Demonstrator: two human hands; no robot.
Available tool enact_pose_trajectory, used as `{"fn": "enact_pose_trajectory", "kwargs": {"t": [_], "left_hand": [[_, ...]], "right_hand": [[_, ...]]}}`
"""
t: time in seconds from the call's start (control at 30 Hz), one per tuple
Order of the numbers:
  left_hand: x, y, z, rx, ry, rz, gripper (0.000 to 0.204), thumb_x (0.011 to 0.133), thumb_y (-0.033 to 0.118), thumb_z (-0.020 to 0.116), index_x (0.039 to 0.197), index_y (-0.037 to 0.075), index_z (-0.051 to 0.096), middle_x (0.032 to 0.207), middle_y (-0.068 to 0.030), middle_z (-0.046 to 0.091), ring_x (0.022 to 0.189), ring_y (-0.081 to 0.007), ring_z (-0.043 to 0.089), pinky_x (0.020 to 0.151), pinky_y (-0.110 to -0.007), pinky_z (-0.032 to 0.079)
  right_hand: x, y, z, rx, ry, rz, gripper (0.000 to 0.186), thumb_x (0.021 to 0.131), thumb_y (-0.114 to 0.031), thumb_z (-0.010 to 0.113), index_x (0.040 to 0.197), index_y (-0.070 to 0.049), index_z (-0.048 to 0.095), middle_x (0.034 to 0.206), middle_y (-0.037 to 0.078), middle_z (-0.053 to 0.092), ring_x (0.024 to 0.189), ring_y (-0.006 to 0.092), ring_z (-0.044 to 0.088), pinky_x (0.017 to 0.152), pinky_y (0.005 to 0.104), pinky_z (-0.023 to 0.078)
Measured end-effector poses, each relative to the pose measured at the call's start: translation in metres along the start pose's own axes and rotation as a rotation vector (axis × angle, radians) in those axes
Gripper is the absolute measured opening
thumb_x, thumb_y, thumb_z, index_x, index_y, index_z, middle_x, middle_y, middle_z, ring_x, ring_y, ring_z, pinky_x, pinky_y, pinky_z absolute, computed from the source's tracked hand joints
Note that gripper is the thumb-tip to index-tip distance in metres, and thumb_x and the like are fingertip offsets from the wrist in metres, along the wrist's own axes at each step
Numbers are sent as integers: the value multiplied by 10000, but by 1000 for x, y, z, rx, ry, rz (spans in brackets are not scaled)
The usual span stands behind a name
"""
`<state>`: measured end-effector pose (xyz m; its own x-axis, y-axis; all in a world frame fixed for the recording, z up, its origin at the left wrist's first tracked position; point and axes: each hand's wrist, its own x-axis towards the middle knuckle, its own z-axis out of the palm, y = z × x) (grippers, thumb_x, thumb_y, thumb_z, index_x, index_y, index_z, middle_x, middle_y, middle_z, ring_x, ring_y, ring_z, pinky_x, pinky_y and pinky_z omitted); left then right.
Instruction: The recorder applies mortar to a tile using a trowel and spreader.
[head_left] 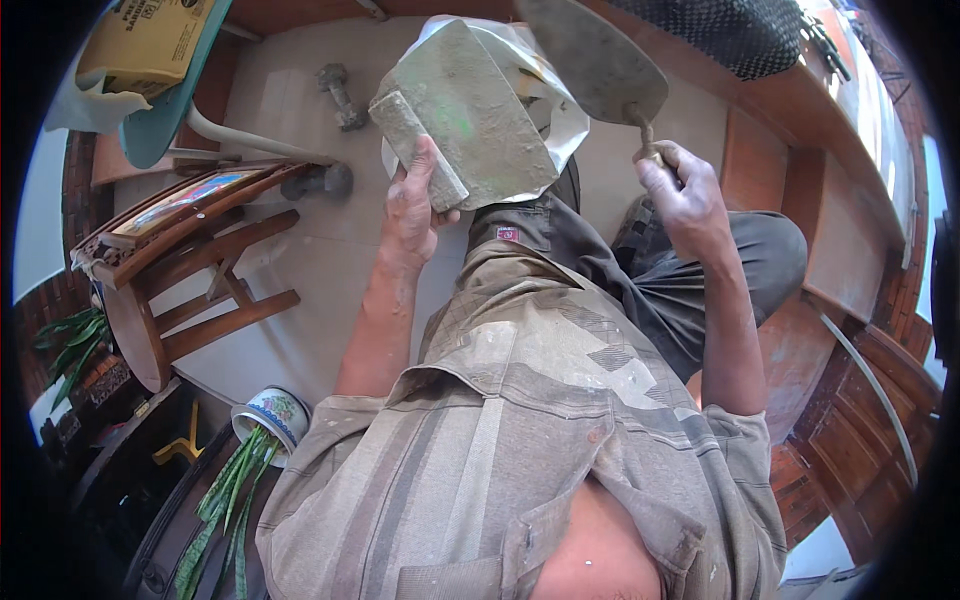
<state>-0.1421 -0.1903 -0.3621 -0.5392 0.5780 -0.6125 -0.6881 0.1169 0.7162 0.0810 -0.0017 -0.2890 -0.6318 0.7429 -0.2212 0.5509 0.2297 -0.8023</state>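
My left hand (415,200) is closed on a mortar-caked plastering float (485,125), its thumb over the bar along the near left edge. The float's broad grey face is turned up, with a faint green patch in the middle. Beneath and beyond it shows a white container (568,128), partly covered; its contents are mostly hidden. To the right, my right hand (690,200) grips the handle of a trowel (600,65). The trowel's grey blade points up and left over the container's right side, apart from the float.
Two dumbbells, one grey (342,100) and one dark (322,183), lie on the tiled floor at left. A wooden stool (220,285), a framed picture (175,215) and a teal table (150,140) bearing a cardboard box (145,45) stand left. A potted plant (270,415) is lower left.
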Motion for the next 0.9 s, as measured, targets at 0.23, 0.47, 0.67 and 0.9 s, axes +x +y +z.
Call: {"fn": "enact_pose_trajectory", "kwargs": {"t": [0.23, 0.47, 0.67, 0.9], "left_hand": [[19, 9, 23, 28, 293, 364, 546, 976, 386, 512, 1306, -41, 425, 1211, -156, 541, 1059, -235, 556, 879, -345, 472], [25, 2, 5, 71, 416, 444, 452, 981, 332, 518, 1107, -102, 535, 1037, -141, 610, 919, -188, 585, 803, -310, 484], [10, -4, -7, 134, 336, 259, 461, 965, 341, 547, 1062, -110, 536, 1014, -137, 593, 875, -172, 567, 732, -317, 506], [6, 16, -28, 93, 211, 130, 486, 967, 366, 522, 1167, -77, 499, 1097, -161, 600, 909, -237, 648, 738, -355, 566]], "right_hand": [[-27, -24, 50, -248, -114, -184, 276, 892, -209, 607, 967, 45, 532, 687, 186, 604, 638, 321, 639, 585, 423, 494], [-28, 12, 101, -480, -125, -249, 246, 901, -215, 566, 898, 20, 493, 797, 223, 618, 724, 398, 629, 626, 478, 500], [21, 27, 103, -454, -154, -171, 269, 910, -236, 539, 921, 32, 522, 750, 241, 623, 727, 416, 635, 674, 506, 501], [-17, 12, 61, -474, -219, -342, 273, 891, -249, 574, 864, 17, 517, 746, 216, 620, 691, 379, 638, 624, 445, 514]]}}
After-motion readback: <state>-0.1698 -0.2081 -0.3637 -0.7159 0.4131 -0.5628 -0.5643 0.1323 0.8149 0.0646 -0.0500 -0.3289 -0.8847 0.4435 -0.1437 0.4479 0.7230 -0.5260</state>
